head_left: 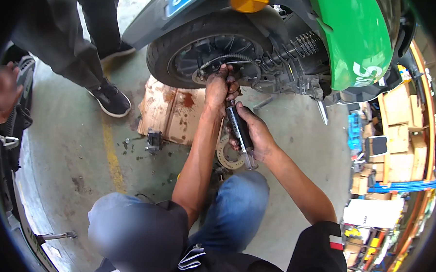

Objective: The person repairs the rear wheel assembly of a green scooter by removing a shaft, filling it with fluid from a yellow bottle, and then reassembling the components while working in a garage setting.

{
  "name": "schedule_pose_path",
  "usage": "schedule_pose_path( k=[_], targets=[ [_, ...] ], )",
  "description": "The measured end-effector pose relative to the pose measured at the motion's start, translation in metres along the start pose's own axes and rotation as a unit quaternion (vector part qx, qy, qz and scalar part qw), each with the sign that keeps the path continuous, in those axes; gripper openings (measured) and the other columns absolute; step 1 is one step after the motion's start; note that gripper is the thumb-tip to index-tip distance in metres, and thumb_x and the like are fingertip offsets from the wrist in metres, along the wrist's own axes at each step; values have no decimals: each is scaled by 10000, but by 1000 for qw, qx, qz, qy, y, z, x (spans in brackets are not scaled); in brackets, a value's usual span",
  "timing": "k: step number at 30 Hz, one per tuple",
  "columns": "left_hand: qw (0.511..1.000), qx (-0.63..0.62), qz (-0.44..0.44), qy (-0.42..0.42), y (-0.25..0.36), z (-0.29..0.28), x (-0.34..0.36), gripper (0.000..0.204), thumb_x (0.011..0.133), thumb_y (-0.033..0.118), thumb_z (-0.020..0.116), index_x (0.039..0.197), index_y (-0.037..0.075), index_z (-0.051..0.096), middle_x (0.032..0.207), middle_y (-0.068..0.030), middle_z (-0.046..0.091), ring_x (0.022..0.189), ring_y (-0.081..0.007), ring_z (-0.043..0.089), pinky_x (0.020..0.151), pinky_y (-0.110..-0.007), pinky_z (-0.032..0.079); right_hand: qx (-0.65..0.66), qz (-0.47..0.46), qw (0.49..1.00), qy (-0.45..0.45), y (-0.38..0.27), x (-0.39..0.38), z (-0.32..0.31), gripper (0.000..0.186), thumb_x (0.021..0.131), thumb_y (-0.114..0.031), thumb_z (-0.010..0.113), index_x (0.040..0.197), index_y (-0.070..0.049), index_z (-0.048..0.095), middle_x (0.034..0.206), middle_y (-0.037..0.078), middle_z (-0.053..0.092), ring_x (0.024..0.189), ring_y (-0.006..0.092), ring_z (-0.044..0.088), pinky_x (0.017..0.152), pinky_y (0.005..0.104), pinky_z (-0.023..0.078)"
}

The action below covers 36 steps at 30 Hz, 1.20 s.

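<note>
My right hand [254, 132] is wrapped around the thick body of a black cylindrical tool [238, 124] with a clear lower end. The tool slants up toward the rear wheel [209, 53] of a green motorbike [353, 40]. Beside the wheel hub, my left hand [217, 90] is closed around the tool's narrow upper end. What its fingertips touch at the hub is hidden. A coil-spring shock absorber [290, 50] stands right of the wheel. Below the tool, a metal ring with holes, like a brake disc [227, 156], lies partly behind my arm.
Stained cardboard [175, 117] lies under the wheel, with a small dark metal block [154, 141] next to it. Another person's legs [62, 37] and shoe [111, 98] are at upper left, and a hand [6, 92] is at the left edge. Shelves with cardboard boxes [398, 139] line the right.
</note>
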<state>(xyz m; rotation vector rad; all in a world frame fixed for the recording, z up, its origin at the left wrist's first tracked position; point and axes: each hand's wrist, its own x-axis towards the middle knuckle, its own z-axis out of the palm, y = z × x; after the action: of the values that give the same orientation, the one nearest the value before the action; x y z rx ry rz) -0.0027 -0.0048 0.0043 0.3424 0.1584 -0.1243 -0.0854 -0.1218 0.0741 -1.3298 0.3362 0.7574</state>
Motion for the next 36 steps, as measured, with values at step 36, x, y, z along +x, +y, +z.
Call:
schedule_pose_path(
  k=[36],
  targets=[
    [998,31,-7,57,8,3,-2,188,1039,246,476,983,83,552,691,25,442,515,-71,397,421,-220,291,-250,-27,952,172,-19,16,30,482,1004,-551,475,1063,-74,517,780,62,563,602,158,576,552,287,481]
  ],
)
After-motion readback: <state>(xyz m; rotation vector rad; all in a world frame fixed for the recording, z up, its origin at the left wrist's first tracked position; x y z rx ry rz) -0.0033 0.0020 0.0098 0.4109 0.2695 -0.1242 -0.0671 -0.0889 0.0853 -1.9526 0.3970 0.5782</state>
